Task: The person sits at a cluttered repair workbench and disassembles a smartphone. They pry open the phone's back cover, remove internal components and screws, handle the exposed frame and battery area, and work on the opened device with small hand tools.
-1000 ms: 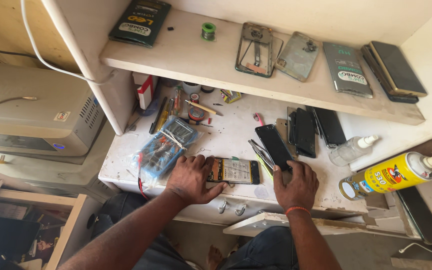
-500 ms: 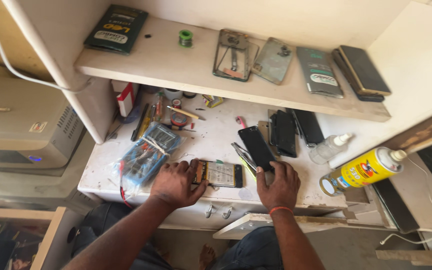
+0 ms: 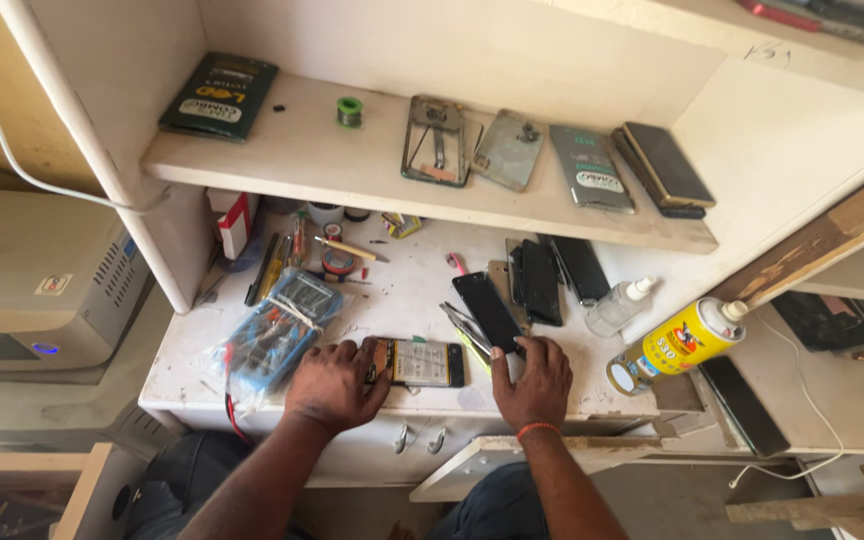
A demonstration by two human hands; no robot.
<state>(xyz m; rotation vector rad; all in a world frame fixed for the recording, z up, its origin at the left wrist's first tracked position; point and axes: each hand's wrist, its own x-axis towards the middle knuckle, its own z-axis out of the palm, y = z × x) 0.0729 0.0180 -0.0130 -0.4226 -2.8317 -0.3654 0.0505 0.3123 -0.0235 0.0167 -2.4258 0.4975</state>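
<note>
My left hand point(image 3: 335, 382) rests flat on the white worktop point(image 3: 407, 295), its fingers on the left end of an opened phone point(image 3: 419, 362) that lies face down with its insides showing. My right hand point(image 3: 535, 380) lies palm down just right of that phone, fingertips touching the lower end of a black phone screen point(image 3: 487, 310). Thin metal tweezers point(image 3: 465, 325) lie between the two hands. Neither hand lifts anything.
A blue tool case point(image 3: 277, 332) with red leads lies left of my left hand. More black screens point(image 3: 548, 275), a clear squeeze bottle point(image 3: 620, 305) and a yellow spray can point(image 3: 679, 343) sit to the right. The shelf point(image 3: 372, 175) above carries phone frames, a green spool and a dark box.
The view shifted slightly. Both hands stay on the worktop in nearly the same spots, the right one still at the black screen's end.
</note>
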